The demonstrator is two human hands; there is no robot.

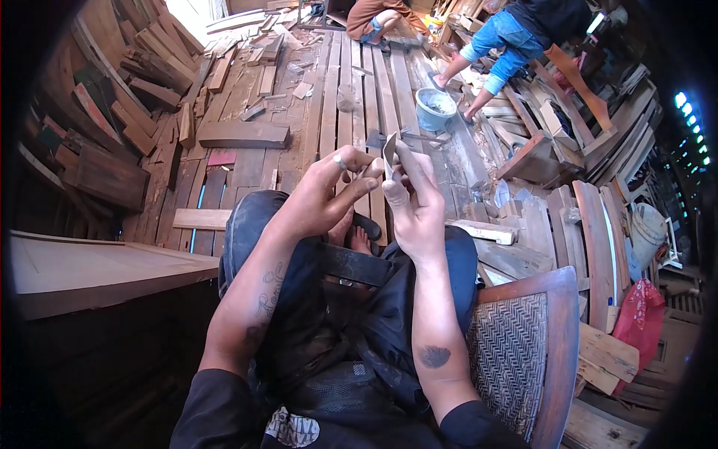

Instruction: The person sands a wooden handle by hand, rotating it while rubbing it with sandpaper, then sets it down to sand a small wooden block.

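Observation:
Both my hands are raised in front of my lap, close together. My right hand (419, 202) pinches a thin, flat, brownish-grey piece (390, 153) that stands up edge-on between thumb and fingers. Beside it, my left hand (327, 188) has a ring on one finger, and its fingers and thumb are pressed together at the lower left edge of the piece. Whether the left fingertips hold a part of it or something small of their own is hidden. Below the hands are my knees in dark trousers and a bare foot (360, 239).
A white bucket (435, 109) stands on the plank floor beyond my hands. Two people are at the top right, one crouching (378, 21), one bending (508, 37). A thick board (244, 135) lies ahead left. A woven chair (508, 352) is beside me; wood is stacked along both sides.

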